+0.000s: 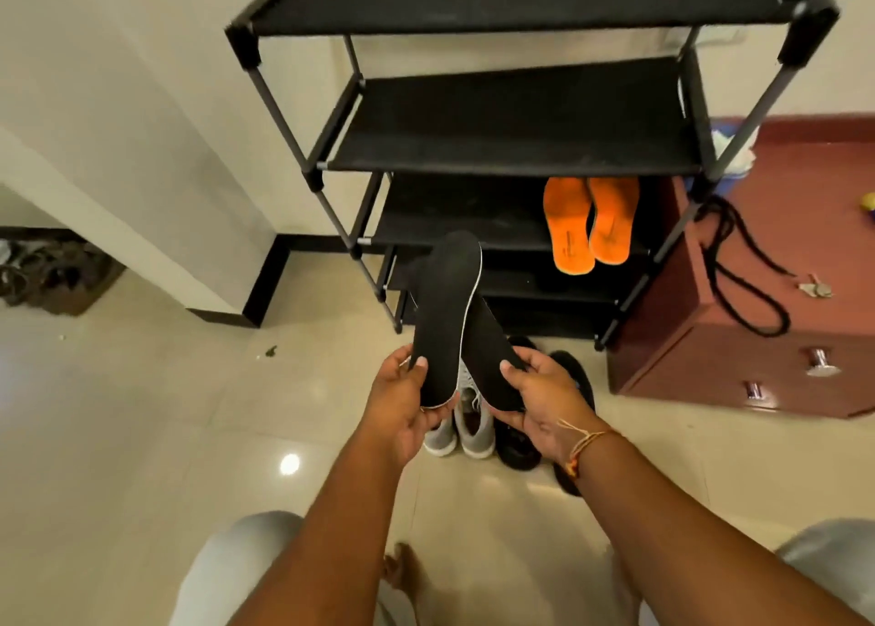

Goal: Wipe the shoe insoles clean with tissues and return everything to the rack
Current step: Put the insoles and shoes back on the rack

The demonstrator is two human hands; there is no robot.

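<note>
My left hand [402,403] grips the heel end of a black insole [445,313] with a pale edge, held upright in front of the rack. My right hand [540,403] holds a second black insole [487,341] that crosses behind the first one. The black shoe rack [516,123] stands ahead with several fabric shelves. Two orange insoles [589,223] lie side by side on its third shelf, at the right. Below my hands a pair of grey sneakers [466,429] and a pair of black shoes [573,379] stand on the floor. I see no tissues near my hands.
A reddish-brown cabinet [738,341] with metal knobs stands right of the rack, with a black cord [738,265] and keys [814,288] on top. A white and blue bundle [734,151] sits behind the rack post. Footwear lies in a low nook [47,270] at left. The floor is glossy tile.
</note>
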